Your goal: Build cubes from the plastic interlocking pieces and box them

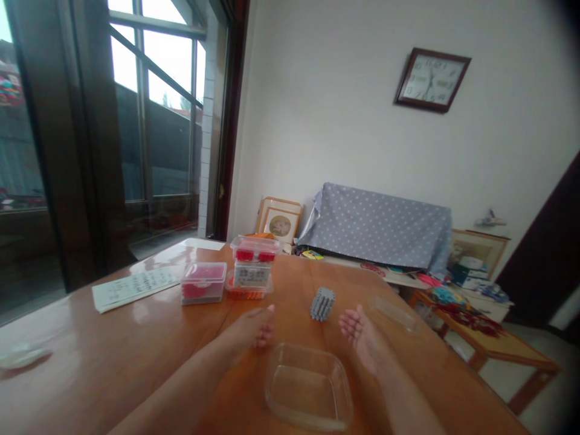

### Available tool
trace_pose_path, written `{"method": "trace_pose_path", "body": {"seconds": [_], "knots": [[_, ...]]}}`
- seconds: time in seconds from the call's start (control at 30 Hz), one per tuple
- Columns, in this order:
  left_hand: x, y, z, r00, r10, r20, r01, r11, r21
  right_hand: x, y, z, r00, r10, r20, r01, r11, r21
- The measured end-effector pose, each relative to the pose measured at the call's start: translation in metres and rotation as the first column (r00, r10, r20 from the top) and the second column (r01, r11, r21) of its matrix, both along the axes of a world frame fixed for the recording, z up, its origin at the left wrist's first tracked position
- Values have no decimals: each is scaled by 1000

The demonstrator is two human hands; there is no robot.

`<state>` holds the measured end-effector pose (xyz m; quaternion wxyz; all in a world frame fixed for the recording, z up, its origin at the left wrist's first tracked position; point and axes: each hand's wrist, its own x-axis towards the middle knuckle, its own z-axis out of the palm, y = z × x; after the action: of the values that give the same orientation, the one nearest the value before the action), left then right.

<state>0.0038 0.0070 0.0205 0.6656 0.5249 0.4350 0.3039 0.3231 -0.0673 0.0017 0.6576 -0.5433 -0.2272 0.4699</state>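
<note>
My left hand (258, 327) is over the table at the left of a clear plastic tub (308, 386), its fingers loosely bent with nothing in them. My right hand (360, 333) is on the tub's other side, palm turned inward, fingers apart and holding nothing. Between and beyond the two hands, closest to the right one, stands a grey block of ribbed, studded pieces (322, 304). The tub looks empty. To the right of my right hand lies a clear plastic lid (394, 315).
Left of centre stand a lidded box with pink contents (203, 283) and a stack of clear containers (254, 266) with red and orange pieces. A handwritten sheet (136, 289) and a crumpled white wrapper (22, 355) lie further left. A wooden stool (512, 344) stands beyond the table's right edge.
</note>
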Motion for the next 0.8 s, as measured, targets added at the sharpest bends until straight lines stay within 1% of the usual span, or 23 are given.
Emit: {"method": "trace_pose_path", "body": {"seconds": [0.07,0.13,0.2,0.27,0.37,0.47,0.6,0.8], "knots": [[8,11,4,998,11,66,-5,995,-98,11,11,2,987,-53,-150,52,999,-10],[21,21,10,994,14,109,4,987,-161,18,21,3,971,-55,-234,53,998,-16],[38,31,13,991,3,132,23,981,-193,21,31,3,964,-44,-260,41,999,-15],[59,41,13,991,-29,132,57,975,-214,21,41,1,961,-35,-273,32,999,-15],[91,53,8,990,-72,122,100,965,-241,18,53,-4,955,-21,-295,18,1000,-14],[114,65,1,986,-113,122,142,954,-263,15,60,-11,949,2,-315,-4,1000,-8],[130,77,-5,982,-144,123,174,943,-284,13,63,-18,942,27,-336,-26,1000,8],[134,85,-12,969,-192,153,230,929,-290,9,64,-19,921,129,-367,-111,991,70]]}}
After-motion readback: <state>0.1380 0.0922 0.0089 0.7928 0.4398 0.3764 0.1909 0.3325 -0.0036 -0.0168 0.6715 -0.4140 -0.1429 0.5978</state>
